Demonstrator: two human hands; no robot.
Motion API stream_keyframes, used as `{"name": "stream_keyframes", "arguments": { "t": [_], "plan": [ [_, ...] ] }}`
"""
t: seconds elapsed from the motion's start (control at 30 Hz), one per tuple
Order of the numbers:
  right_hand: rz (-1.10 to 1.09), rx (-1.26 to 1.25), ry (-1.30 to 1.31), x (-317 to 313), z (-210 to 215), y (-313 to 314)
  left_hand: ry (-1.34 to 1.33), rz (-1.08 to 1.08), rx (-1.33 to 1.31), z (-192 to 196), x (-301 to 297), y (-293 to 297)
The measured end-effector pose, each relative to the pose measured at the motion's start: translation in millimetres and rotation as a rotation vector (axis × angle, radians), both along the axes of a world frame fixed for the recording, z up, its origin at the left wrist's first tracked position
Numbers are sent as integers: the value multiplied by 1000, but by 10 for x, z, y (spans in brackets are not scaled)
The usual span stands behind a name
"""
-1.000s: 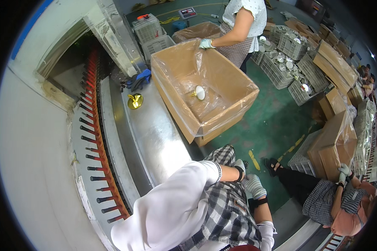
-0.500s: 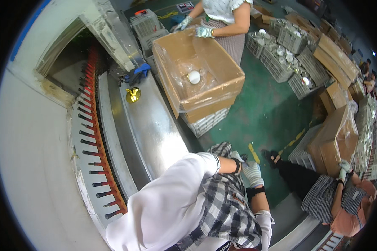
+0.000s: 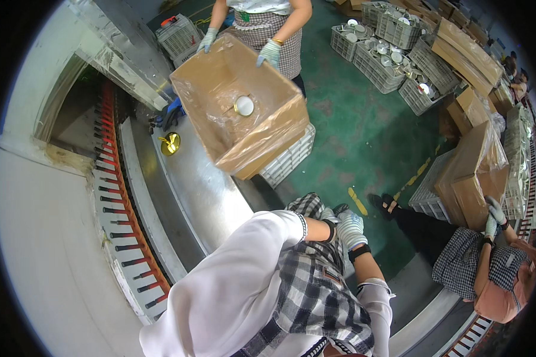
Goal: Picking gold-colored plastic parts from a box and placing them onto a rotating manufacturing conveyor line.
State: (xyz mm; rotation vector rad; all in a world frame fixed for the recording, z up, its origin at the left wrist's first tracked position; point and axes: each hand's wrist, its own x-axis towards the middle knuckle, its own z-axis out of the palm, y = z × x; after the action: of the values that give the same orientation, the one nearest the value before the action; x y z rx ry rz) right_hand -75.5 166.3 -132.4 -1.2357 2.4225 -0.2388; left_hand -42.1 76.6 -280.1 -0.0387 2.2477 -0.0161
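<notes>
My left hand (image 3: pixel 328 216) and my right hand (image 3: pixel 351 229), both in striped pale gloves, meet in front of my checkered apron. The right one is closed, its fingers curled in against the left; what they grip is too small to make out. Most of the left hand's fingers are hidden behind the right. Ahead, a co-worker's two gloved hands hold the rims of a large open cardboard box (image 3: pixel 262 140) lined with clear plastic. A round white-faced lid (image 3: pixel 244 106) lies inside it. The box sits tilted, partly over a white plastic crate (image 3: pixel 290 156) and partly over the metal bench.
On the metal bench (image 3: pixel 211 196) rest a shiny gold disc (image 3: pixel 170 144) and a blue glove (image 3: pixel 173 112). Left of it runs a line of red-and-black spindles (image 3: pixel 125 221). Crates of round lids (image 3: pixel 380 66) stand far right. Another person grips a second box (image 3: pixel 473 178) at right.
The co-worker has shifted the box left over the metal bench, uncovering more of the crate. My hands stay together, with the right turned further over the left.
</notes>
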Motion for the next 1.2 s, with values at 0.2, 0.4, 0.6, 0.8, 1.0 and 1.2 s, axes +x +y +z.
{"name": "stream_keyframes", "arguments": {
  "t": [0.2,0.4,0.6,0.8,1.0,1.2],
  "plan": [
    [-176,-301,-182,63,125,91,-18,26,41,57,25,259],
    [29,164,-127,49,308,68,-13,103,86,191,-24,601],
    [236,347,-80,-269,433,46,73,276,93,591,174,-139],
    [608,194,-104,-755,450,-294,238,560,75,986,-210,-372],
    [820,-145,-385,-820,1058,-665,643,781,-8,1298,-121,-641],
    [986,-183,-612,-1164,1255,-846,799,1059,68,1425,-296,-713]
  ]
}}
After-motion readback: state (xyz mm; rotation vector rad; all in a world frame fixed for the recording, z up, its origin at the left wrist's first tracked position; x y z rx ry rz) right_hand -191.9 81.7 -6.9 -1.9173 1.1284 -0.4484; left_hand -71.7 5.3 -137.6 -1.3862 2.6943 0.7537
